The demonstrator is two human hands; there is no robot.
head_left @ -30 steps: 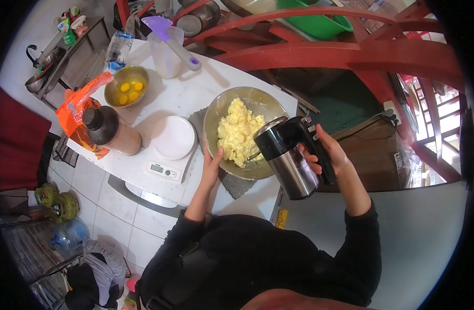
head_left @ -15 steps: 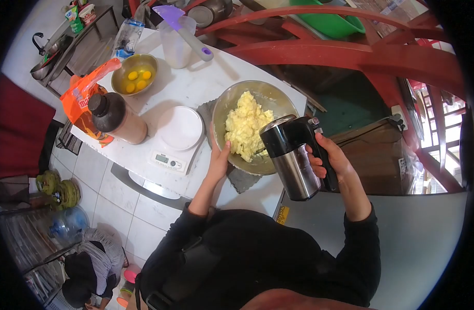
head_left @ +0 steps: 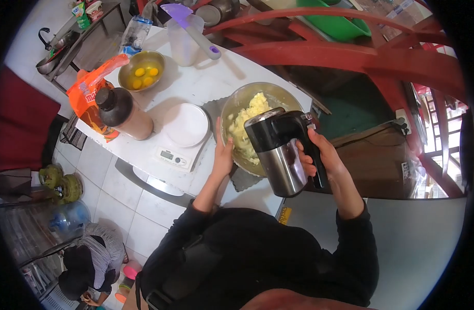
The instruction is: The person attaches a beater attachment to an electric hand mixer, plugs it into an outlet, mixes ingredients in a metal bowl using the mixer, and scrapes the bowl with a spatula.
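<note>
My right hand [head_left: 326, 159] is wrapped round the black handle of a black-and-steel electric hand mixer [head_left: 279, 168]. The mixer is over the near right side of a metal mixing bowl [head_left: 229, 106]; its beaters are hidden. A pale yellow, lumpy creamy mixture [head_left: 256, 105] lies in the bowl, partly covered by the mixer. At the bowl's left side, my left hand [head_left: 224, 156] grips the wall, thumb at the rim. Under the bowl is a dark grey cloth or mat [head_left: 243, 182]. A white digital kitchen scale [head_left: 176, 159] stands left of that hand.
On the white table [head_left: 216, 77] are a metal bowl of eggs [head_left: 159, 77], a dark-capped bottle [head_left: 131, 121], an orange bag [head_left: 87, 98] and a clear jug [head_left: 181, 46] with a purple spatula [head_left: 193, 33]. Red wooden railing [head_left: 345, 57] rises behind. Another person [head_left: 95, 258] is low at the left.
The mixer has shifted left and slightly tilted over the bowl, covering more of the mixture. My left hand keeps hold of the bowl. The whole view has shifted slightly.
</note>
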